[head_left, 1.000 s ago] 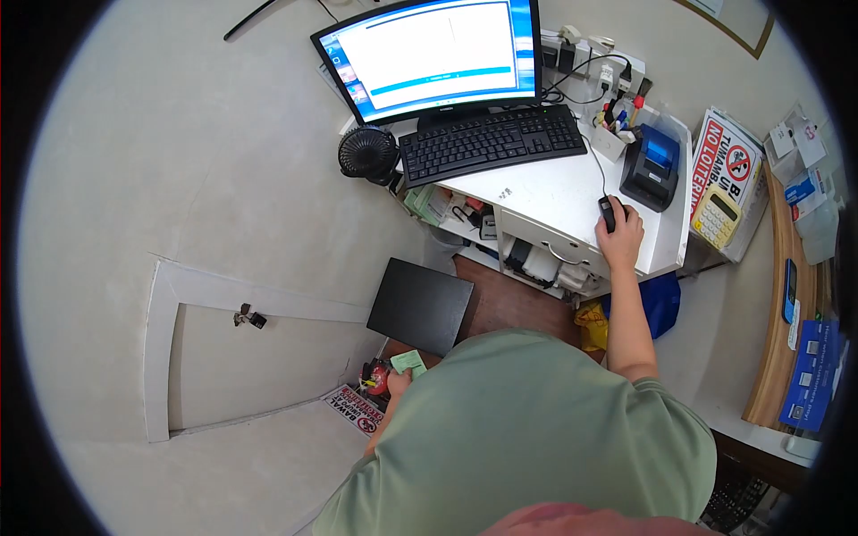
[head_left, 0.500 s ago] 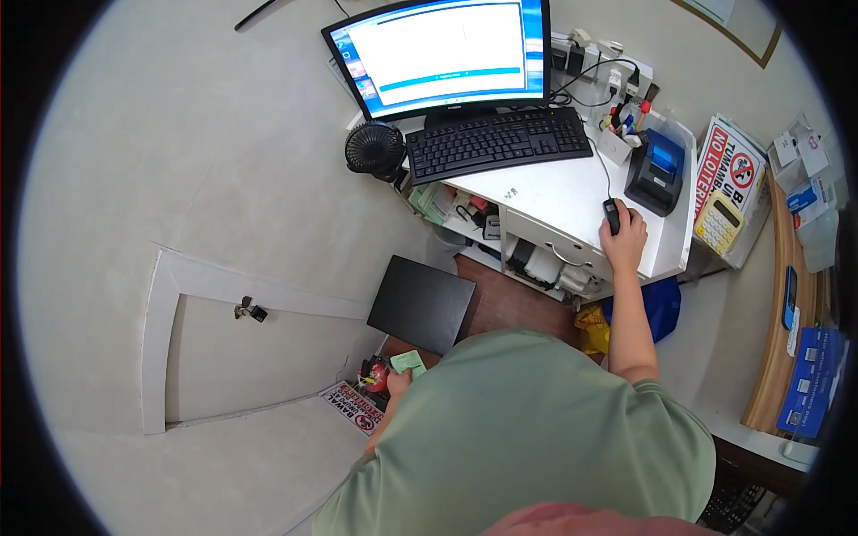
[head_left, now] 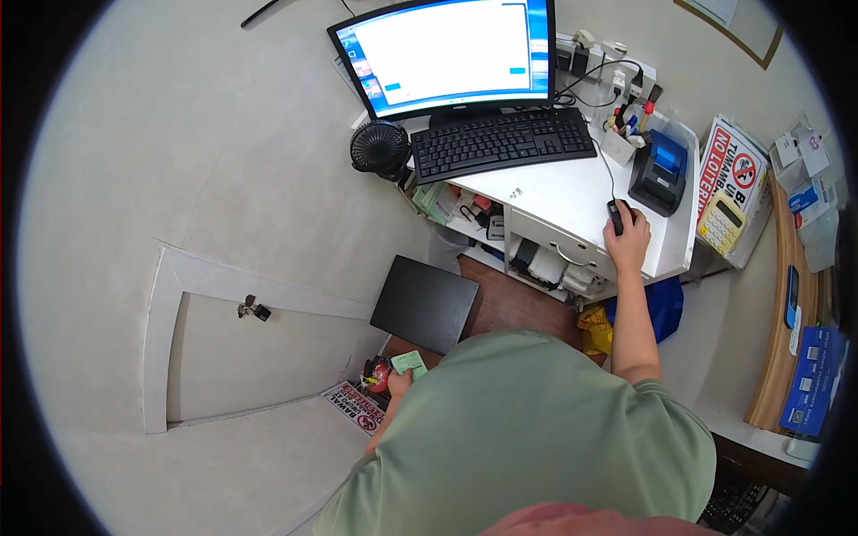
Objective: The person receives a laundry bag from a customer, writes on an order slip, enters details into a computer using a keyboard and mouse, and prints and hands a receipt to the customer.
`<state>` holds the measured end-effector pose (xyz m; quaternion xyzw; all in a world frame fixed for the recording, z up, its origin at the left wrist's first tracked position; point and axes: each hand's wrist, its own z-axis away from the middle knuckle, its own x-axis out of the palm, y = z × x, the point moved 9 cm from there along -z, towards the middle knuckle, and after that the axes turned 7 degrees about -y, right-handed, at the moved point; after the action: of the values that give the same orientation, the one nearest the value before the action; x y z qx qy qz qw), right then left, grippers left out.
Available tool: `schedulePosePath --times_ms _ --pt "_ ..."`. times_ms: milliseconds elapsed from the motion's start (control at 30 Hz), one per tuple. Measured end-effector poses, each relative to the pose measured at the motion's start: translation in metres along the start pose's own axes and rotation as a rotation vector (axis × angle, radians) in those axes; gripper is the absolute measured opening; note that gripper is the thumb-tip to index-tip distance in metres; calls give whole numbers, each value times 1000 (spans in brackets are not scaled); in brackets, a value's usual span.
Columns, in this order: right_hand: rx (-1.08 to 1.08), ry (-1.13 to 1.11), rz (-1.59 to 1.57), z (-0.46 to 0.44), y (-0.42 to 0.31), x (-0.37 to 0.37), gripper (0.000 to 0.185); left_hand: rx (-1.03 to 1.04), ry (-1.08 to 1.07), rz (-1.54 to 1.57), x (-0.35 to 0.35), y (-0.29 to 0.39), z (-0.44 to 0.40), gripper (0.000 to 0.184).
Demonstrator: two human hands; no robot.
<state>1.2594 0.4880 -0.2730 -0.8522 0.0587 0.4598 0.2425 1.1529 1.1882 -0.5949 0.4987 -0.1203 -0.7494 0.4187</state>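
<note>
My right hand [head_left: 628,238] is closed round a black corded mouse [head_left: 616,217] on the white desk [head_left: 545,196], to the left of a black and blue printer-like device [head_left: 660,172]. Low at the left, my left hand [head_left: 399,382] holds a small green paper [head_left: 409,363] beside a red object on the floor. A black keyboard [head_left: 503,143] lies in front of the lit monitor [head_left: 447,54], which shows a mostly white window with two small blue buttons.
A small black fan [head_left: 380,148] stands left of the keyboard. A pen holder [head_left: 618,146] is behind the printer-like device. Signs and a yellow calculator [head_left: 721,224] are at the right. A black square surface [head_left: 424,304] sits below the desk.
The window on the monitor has changed; its wide blue bar is gone and two small blue buttons show. The view has shifted slightly. Both hands keep their hold.
</note>
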Motion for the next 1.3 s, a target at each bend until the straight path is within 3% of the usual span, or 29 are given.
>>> schedulePosePath --times_ms 100,500,800,1200,1300 --pt "-10 10 2 0 0 -1 50 34 -1 138 -2 0 5 32" --pt "-26 29 23 1 -3 -3 48 -49 27 -30 -3 -10 1 36" --pt "-33 17 16 1 -3 -1 44 -6 9 71 -8 -10 9 33" --pt "-17 15 44 1 -1 2 41 -108 -4 124 -24 -51 19 35" --pt "-15 11 36 2 0 4 41 -111 13 5 -35 -59 22 37"
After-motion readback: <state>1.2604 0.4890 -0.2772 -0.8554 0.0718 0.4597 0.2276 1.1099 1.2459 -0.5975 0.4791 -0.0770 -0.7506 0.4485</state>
